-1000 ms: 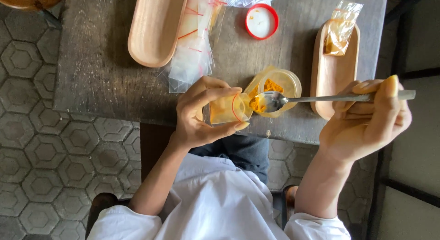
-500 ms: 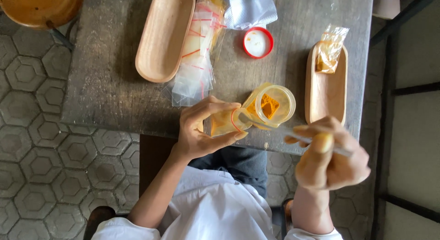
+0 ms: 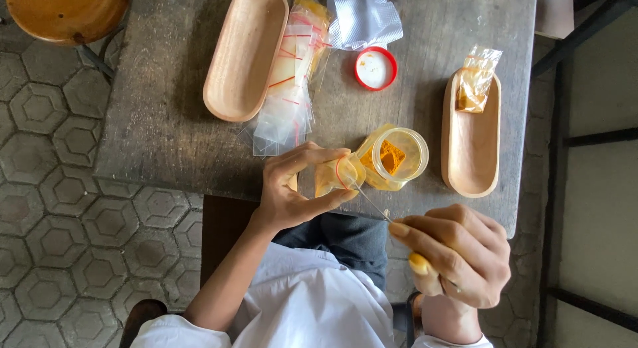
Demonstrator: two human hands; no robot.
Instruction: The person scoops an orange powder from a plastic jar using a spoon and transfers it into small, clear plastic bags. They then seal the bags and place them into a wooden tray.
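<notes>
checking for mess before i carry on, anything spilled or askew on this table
No spill shows on the table. The open jar of orange powder leans tilted beside the small bag held in the left hand, with its red lid lying off. The right hand's fingers are stained yellow.

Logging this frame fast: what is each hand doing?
Left hand: closed on a small plastic bag.
Right hand: closed on a spoon.
</notes>
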